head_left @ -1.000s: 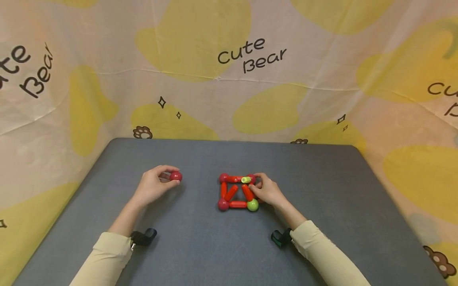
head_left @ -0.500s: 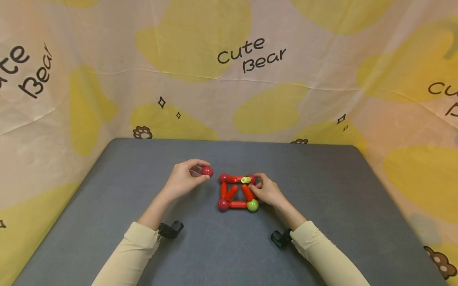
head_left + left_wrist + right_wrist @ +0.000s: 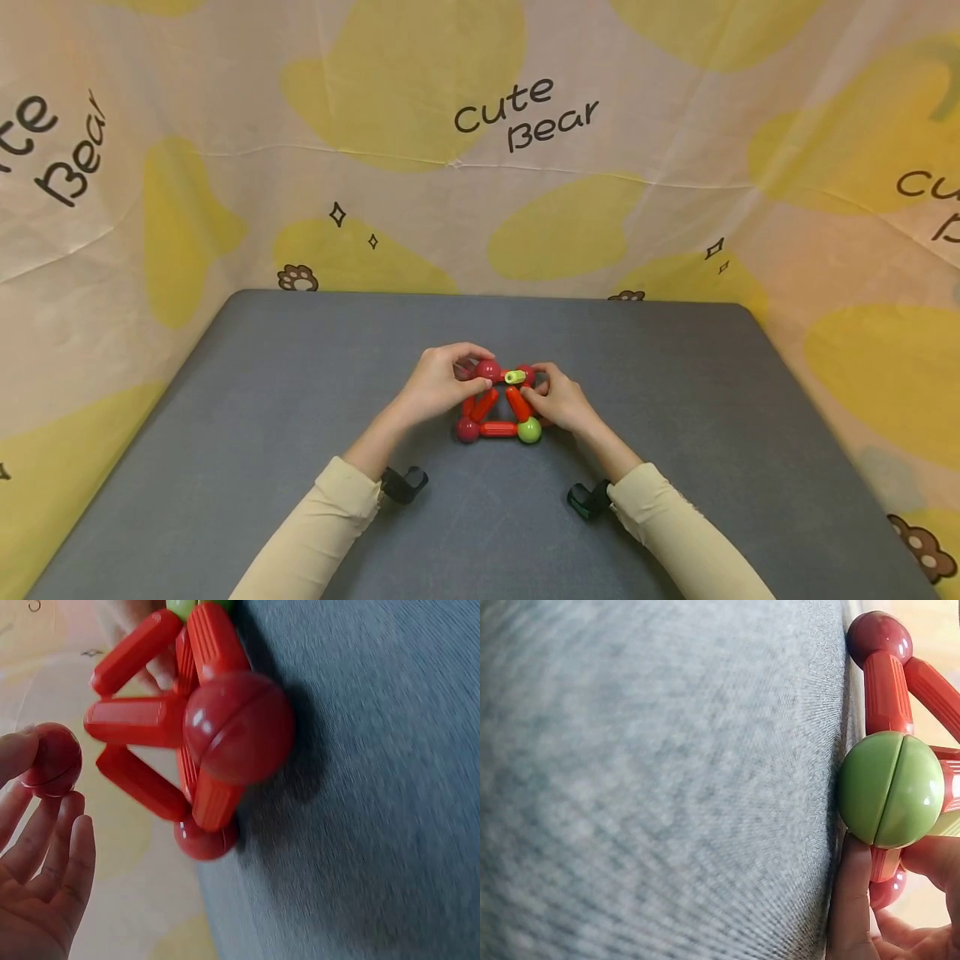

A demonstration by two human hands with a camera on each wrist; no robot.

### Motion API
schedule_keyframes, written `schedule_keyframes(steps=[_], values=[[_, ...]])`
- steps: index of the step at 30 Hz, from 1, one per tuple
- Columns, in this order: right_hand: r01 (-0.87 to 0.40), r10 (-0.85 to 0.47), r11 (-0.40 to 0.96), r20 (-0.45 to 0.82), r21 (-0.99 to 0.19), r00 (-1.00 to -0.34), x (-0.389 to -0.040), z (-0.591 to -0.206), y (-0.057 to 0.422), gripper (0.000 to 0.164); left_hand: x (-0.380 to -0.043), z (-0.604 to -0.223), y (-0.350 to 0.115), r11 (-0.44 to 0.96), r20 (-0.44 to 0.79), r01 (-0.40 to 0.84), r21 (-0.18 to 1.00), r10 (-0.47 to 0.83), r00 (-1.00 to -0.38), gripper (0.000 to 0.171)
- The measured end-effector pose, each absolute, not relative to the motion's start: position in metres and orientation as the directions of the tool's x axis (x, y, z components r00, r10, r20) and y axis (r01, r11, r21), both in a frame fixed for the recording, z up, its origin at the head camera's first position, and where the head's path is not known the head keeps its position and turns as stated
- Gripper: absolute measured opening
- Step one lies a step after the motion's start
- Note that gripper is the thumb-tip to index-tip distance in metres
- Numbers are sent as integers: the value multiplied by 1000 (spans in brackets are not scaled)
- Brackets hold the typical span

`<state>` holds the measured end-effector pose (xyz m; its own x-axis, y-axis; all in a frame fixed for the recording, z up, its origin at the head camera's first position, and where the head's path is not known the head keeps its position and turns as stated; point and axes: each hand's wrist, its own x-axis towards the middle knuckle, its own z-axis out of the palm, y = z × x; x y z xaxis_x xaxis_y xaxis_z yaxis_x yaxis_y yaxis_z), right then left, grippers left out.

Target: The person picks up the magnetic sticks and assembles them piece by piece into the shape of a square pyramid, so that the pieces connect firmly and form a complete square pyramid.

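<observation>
My left hand (image 3: 438, 383) pinches a loose red ball (image 3: 56, 761) between thumb and fingertips, held above the far left part of a ball-and-stick construction frame. That frame has a four-sided base of red rods (image 3: 498, 429), joined by red balls (image 3: 238, 727) and one green ball (image 3: 891, 789). Several rods rise from the corners and lean inward, their upper ends apart; a yellow-green rod (image 3: 515, 377) stands at the far right corner. With curled fingers my right hand (image 3: 566, 404) grips the frame's right side, behind the green ball. The far left corner ball is hidden by my left hand in the head view.
A grey table (image 3: 300, 333) lies under the frame. Behind and beside it hangs a printed cloth (image 3: 420, 208) with yellow patches. Dark wrist straps (image 3: 405, 485) stick out below both hands, near the tabletop.
My left hand has carried the red ball rightward, from well left of the frame to above its far left part. My right hand and the frame have stayed put.
</observation>
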<state>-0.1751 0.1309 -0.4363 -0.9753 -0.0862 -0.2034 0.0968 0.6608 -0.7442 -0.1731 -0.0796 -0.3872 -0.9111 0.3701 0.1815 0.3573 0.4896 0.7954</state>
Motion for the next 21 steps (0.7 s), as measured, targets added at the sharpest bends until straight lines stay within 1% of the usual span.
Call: schedule_keyframes(steps=[5, 9, 21], values=[[102, -86, 655, -208, -749, -974, -175, -437, 131, 51, -173, -389, -71, 455, 200, 387, 802, 406, -892, 29], [101, -89, 651, -208, -752, -974, -175, -437, 131, 52, -172, -390, -67, 445, 196, 387, 808, 417, -887, 28], [94, -90, 654, -201, -750, -976, -175, -436, 131, 51, -174, -398, -68, 487, 188, 391, 781, 414, -891, 29]])
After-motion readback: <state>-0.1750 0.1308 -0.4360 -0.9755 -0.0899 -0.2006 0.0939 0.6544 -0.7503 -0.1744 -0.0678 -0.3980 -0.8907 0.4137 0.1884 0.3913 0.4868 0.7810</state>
